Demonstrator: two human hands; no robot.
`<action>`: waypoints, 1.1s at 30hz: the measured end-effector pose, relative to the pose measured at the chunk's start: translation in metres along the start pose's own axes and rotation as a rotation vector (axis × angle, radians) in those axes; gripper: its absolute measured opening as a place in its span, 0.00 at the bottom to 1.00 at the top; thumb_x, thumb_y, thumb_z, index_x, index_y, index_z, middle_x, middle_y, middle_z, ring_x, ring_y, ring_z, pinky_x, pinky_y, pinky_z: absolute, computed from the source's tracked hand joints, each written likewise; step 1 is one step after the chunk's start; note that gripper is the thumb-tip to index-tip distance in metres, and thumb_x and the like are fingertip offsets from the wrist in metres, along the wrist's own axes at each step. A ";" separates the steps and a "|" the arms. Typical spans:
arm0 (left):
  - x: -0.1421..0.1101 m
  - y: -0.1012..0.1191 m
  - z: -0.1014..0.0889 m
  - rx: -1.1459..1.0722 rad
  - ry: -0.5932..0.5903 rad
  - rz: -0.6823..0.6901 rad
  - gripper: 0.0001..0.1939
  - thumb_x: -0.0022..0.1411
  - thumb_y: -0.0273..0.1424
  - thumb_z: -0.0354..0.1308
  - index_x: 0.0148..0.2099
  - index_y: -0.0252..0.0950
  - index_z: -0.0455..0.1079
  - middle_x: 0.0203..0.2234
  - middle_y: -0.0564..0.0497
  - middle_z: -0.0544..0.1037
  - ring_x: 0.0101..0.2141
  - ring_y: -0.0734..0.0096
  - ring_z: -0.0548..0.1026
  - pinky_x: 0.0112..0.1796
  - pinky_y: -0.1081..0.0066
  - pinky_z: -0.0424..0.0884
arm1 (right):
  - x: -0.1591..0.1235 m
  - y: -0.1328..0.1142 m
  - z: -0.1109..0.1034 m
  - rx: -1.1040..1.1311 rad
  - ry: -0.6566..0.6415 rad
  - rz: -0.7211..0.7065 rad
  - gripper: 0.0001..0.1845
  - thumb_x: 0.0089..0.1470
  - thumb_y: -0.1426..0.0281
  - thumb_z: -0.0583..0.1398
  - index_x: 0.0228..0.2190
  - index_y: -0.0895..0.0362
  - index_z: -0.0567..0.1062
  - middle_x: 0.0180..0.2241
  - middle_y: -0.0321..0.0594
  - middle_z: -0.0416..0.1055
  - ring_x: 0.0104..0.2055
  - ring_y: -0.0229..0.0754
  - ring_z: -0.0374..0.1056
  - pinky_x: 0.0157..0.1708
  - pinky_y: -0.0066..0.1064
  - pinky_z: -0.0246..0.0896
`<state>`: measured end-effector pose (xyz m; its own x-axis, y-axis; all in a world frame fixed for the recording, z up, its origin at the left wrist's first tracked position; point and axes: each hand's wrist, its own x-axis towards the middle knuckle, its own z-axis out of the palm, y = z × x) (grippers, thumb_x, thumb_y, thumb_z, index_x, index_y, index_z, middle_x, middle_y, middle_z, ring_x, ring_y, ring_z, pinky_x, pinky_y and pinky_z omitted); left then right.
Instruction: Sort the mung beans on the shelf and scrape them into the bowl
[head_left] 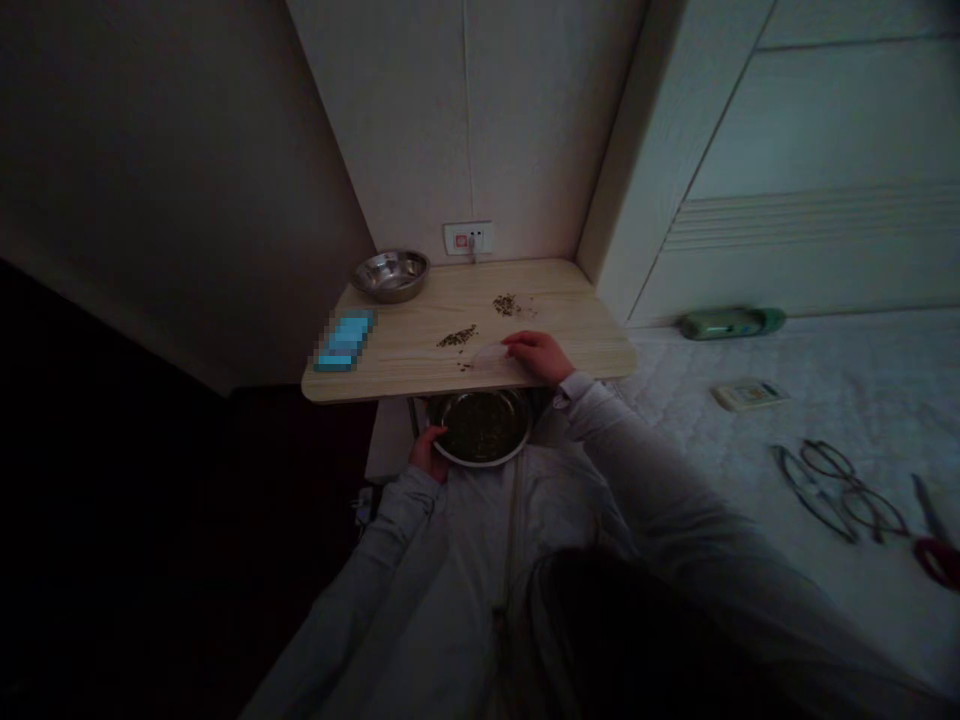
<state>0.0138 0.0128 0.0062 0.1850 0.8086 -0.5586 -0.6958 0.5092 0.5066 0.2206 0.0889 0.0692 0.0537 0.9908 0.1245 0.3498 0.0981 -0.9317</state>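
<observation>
My left hand (430, 455) grips the left rim of a round metal dish (484, 460) with dark contents, held below the front edge of the small wooden table (420, 382). Above the tabletop, the fingers of my right hand (538, 357) are closed on a thin, pale, translucent piece (489, 356) whose kind I cannot make out. A few dark bits lie just left of this piece. Beyond it are a small heap of dark seed-like bits (457, 338) and a second heap (506, 304) farther back.
An empty-looking steel bowl (391, 276) stands at the table's back left, with a blurred blue screen (345, 340) before it. A wall socket (469, 238) is behind. On the bed (675, 440) lie a green bottle-like object (731, 322), a pale box (748, 395), glasses (855, 500) and red-handled scissors (936, 562).
</observation>
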 end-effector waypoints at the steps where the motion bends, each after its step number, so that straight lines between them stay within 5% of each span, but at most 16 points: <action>1: 0.000 0.000 0.000 -0.001 0.004 0.003 0.10 0.43 0.22 0.49 0.28 0.30 0.71 0.21 0.47 0.77 0.35 0.62 0.74 0.41 0.64 0.67 | 0.005 0.001 0.004 0.007 0.020 -0.002 0.13 0.39 0.73 0.53 0.28 0.59 0.74 0.21 0.33 0.69 0.23 0.32 0.61 0.30 0.26 0.57; 9: -0.002 0.002 0.001 -0.020 0.014 -0.017 0.12 0.45 0.22 0.48 0.31 0.33 0.70 0.21 0.48 0.77 0.39 0.62 0.72 0.44 0.64 0.66 | 0.012 -0.004 0.020 -0.110 0.191 -0.017 0.12 0.40 0.74 0.53 0.27 0.59 0.74 0.22 0.34 0.69 0.27 0.34 0.63 0.33 0.28 0.57; 33: -0.002 0.003 0.002 -0.037 0.032 -0.001 0.13 0.46 0.22 0.47 0.33 0.34 0.70 0.21 0.49 0.77 0.39 0.64 0.73 0.44 0.64 0.65 | 0.005 -0.006 0.016 -0.095 0.064 -0.031 0.11 0.40 0.74 0.53 0.28 0.59 0.74 0.22 0.34 0.69 0.26 0.33 0.63 0.33 0.27 0.57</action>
<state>0.0129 0.0130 0.0102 0.1642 0.7979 -0.5799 -0.7208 0.4984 0.4817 0.2038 0.0952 0.0701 0.1004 0.9790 0.1775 0.4390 0.1165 -0.8909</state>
